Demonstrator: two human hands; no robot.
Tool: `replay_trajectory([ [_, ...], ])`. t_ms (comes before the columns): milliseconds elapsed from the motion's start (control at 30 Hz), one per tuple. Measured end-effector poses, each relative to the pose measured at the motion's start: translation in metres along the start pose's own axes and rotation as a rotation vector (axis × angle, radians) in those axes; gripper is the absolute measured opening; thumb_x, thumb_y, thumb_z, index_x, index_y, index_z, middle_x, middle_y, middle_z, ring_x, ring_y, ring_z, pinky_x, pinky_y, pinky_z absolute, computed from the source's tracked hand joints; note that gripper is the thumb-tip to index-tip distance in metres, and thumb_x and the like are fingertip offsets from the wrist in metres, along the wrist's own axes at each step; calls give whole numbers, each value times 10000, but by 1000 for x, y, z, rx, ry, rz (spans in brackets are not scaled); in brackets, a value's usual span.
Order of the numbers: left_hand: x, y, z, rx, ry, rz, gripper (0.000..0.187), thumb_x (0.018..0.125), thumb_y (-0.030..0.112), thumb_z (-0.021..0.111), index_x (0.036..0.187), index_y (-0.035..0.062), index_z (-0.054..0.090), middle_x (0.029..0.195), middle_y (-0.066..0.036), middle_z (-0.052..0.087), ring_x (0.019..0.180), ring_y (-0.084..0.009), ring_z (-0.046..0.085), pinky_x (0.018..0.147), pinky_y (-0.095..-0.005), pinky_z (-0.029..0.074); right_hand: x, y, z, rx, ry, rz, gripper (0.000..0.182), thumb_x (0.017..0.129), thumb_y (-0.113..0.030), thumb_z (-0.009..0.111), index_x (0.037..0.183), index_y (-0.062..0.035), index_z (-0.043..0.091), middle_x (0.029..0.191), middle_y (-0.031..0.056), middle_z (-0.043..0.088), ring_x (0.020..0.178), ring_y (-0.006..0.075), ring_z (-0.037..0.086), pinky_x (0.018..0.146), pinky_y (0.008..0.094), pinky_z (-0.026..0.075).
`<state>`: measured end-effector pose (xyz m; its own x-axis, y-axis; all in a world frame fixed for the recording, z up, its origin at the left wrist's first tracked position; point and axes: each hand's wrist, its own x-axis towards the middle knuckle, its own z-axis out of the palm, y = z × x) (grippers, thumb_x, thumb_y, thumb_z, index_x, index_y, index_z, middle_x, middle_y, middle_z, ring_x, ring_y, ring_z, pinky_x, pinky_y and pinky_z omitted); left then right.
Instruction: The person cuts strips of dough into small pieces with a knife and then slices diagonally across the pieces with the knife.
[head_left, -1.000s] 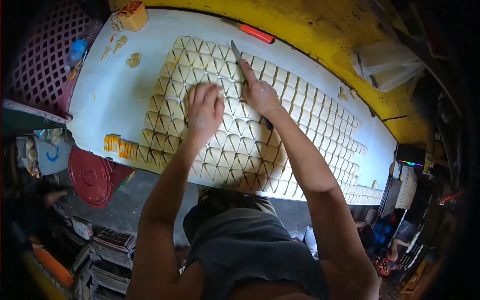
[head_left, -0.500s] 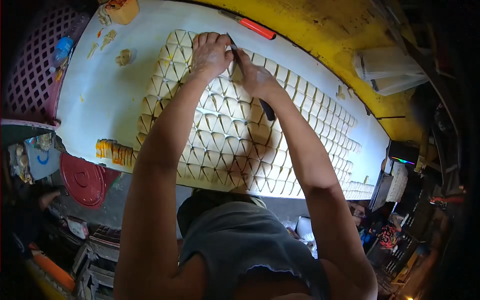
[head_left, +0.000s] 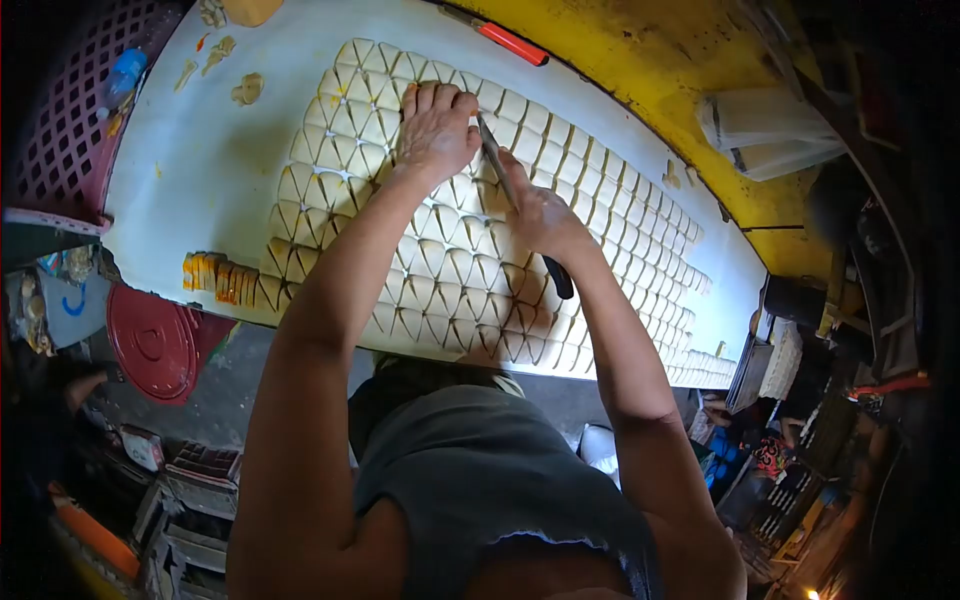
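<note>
Rows of pale dough pieces cover much of the white table, those on the left and near side cut into triangles, those on the right in blocks. My left hand lies flat on the far rows, its fingers stretched forward. Just right of it, my right hand is closed around a knife. The blade points away from me, its tip near the left hand's fingers among the dough. Part of the knife's dark handle shows below the right hand.
A red-handled tool lies along the table's far edge by a yellow wall. Dough scraps and a row of orange-topped strips are on the left. A pink basket and red lid stand beyond the table.
Both hands and the knife have come nearer to me and slightly right across the dough. The camera view has shifted a little.
</note>
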<state>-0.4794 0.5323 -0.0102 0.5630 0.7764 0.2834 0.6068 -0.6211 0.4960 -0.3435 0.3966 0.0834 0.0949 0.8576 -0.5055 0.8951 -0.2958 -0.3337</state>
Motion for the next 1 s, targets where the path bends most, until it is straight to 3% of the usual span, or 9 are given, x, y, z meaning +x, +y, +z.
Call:
replay_trajectory([
  [133, -23, 13, 5, -38, 171, 61, 347, 859, 244, 746, 1185, 137, 691, 1320, -83, 584, 1386, -361, 438, 1241, -587, 242, 2, -2, 14, -10, 10, 53, 837, 955, -66, 497, 1698, -134, 119, 1198, 334, 707, 1126, 470, 695, 1005, 528, 530],
  [367, -49, 39, 9, 11, -33, 6, 323, 867, 253, 725, 1161, 124, 692, 1298, -89, 590, 1390, -349, 434, 1231, -579, 252, -51, 7, 15, -59, -51, 63, 856, 946, -56, 500, 1703, -162, 117, 1118, 341, 718, 1060, 477, 707, 951, 548, 537],
  [533, -71, 49, 12, -71, 153, 43, 360, 835, 222, 768, 1173, 128, 685, 1322, -78, 575, 1394, -362, 424, 1230, -592, 247, -51, 20, 39, -44, 21, 43, 852, 953, -57, 492, 1708, -176, 115, 1106, 336, 726, 1062, 485, 708, 938, 554, 545],
  [633, -99, 72, 19, -8, 17, 32, 370, 844, 227, 758, 1193, 134, 675, 1329, -79, 575, 1403, -361, 417, 1232, -594, 241, -53, 13, 40, -24, 10, 99, 854, 960, -75, 527, 1707, -190, 127, 1135, 333, 720, 1062, 478, 710, 939, 550, 547],
  [733, -101, 75, 21, -18, 17, 27, 377, 849, 232, 751, 1204, 136, 667, 1319, -83, 579, 1408, -362, 416, 1233, -590, 240, -83, 25, 46, -73, 51, 42, 874, 944, -64, 572, 1700, -188, 151, 1063, 322, 734, 984, 491, 716, 901, 553, 554],
  [833, -103, 73, 18, 16, -1, 13, 364, 857, 240, 748, 1198, 137, 670, 1317, -84, 581, 1398, -367, 425, 1231, -582, 245, -117, 40, 59, -16, 29, -35, 847, 958, -75, 554, 1697, -173, 152, 1064, 324, 734, 985, 493, 716, 899, 550, 553],
  [933, -116, 90, 12, -80, 129, 38, 352, 840, 215, 765, 1172, 136, 682, 1301, -87, 584, 1375, -365, 443, 1205, -584, 275, -110, 37, 60, -38, -2, 55, 829, 972, -81, 525, 1701, -162, 138, 1089, 329, 729, 1029, 473, 718, 915, 543, 557],
  [1000, -138, 106, 13, -34, 66, 67, 351, 840, 217, 766, 1173, 139, 683, 1298, -85, 586, 1372, -361, 445, 1200, -585, 279, -102, 36, 66, -9, 39, 52, 816, 978, -84, 513, 1702, -153, 143, 1113, 336, 724, 1055, 458, 721, 933, 539, 559],
])
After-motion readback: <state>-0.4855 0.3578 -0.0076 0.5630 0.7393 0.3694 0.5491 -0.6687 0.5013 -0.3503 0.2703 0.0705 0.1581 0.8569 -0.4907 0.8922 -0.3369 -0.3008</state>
